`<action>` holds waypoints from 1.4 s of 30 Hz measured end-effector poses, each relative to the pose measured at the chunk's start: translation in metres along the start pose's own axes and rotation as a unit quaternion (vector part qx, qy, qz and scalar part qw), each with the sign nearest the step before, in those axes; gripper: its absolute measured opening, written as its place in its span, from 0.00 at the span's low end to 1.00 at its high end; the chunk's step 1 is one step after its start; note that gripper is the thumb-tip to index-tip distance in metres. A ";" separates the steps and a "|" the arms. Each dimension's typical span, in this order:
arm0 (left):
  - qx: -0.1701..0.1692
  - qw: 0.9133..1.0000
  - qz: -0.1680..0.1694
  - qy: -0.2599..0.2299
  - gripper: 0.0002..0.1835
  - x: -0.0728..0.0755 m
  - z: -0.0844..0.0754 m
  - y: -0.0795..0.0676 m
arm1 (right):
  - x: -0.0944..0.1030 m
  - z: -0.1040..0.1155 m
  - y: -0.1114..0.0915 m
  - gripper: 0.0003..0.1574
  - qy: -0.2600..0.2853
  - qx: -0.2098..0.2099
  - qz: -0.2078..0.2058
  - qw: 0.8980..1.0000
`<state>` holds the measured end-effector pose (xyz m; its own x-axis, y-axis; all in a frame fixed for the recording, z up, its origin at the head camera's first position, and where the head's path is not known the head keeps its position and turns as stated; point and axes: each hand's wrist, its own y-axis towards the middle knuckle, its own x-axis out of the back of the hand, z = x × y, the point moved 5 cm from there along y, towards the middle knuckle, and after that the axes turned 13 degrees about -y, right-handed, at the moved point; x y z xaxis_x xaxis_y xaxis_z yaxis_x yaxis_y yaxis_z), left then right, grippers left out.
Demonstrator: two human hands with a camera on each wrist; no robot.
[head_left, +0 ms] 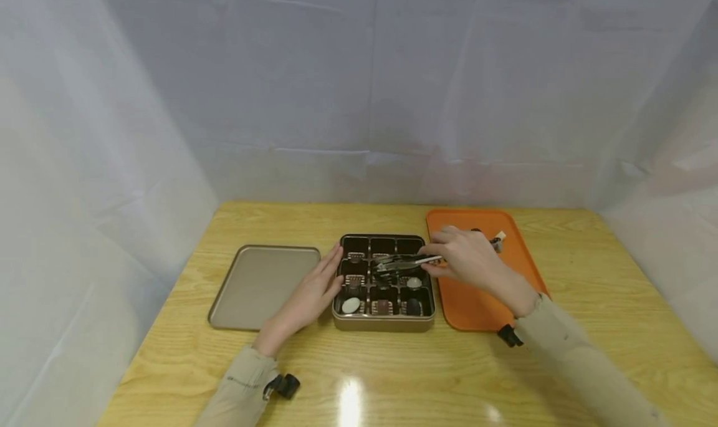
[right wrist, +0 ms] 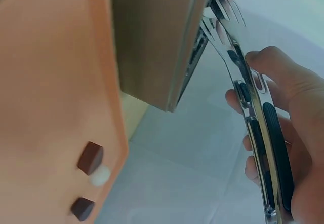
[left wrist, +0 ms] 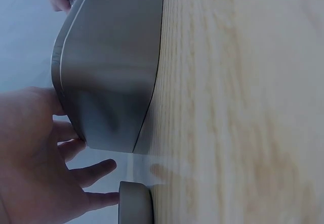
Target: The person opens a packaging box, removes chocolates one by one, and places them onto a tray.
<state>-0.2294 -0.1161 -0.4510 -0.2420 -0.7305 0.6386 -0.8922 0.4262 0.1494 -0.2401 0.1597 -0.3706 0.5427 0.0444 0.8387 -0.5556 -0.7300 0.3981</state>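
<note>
My right hand (head_left: 468, 259) grips metal tongs (right wrist: 253, 112) with dark handle grips and fork-like tips. The tongs (head_left: 401, 265) reach over the middle of a bronze-coloured tin (head_left: 384, 325) with a dark divided insert; whether a piece is between their tips is hidden. My left hand (head_left: 308, 293) rests against the tin's left side, fingers fairly straight, touching the rim. In the tin's front row sit a white oval chocolate (head_left: 351, 305), a brown chocolate (head_left: 383, 307) and a dark chocolate (head_left: 413, 307). A white round chocolate (head_left: 414, 282) lies behind the dark one.
A flat bronze lid (head_left: 263, 290) lies left of the tin. Right of it is an orange tray (head_left: 471, 308). On the tray are a brown chocolate (right wrist: 90, 158), a white piece (right wrist: 100, 175) and a dark chocolate (right wrist: 82, 209). White sheets (head_left: 359, 103) surround the wooden table (head_left: 415, 377).
</note>
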 end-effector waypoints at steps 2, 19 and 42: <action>-0.001 1.000 0.001 -0.001 0.33 0.000 0.000 0.000 | -0.002 -0.001 -0.004 0.13 0.003 -0.012 -0.004 1.000; -0.004 1.000 -0.001 -0.002 0.33 0.000 0.000 -0.001 | -0.003 -0.011 -0.041 0.19 0.072 -0.160 -0.002 0.984; -0.003 1.000 0.011 -0.008 0.33 0.003 0.000 -0.003 | 0.001 -0.055 -0.107 0.20 0.064 -0.300 0.004 0.952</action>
<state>-0.2276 -0.1198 -0.4492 -0.2675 -0.7299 0.6290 -0.8843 0.4453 0.1407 -0.2153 0.2755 -0.3922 0.4776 0.1520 0.8653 -0.8396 -0.2112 0.5005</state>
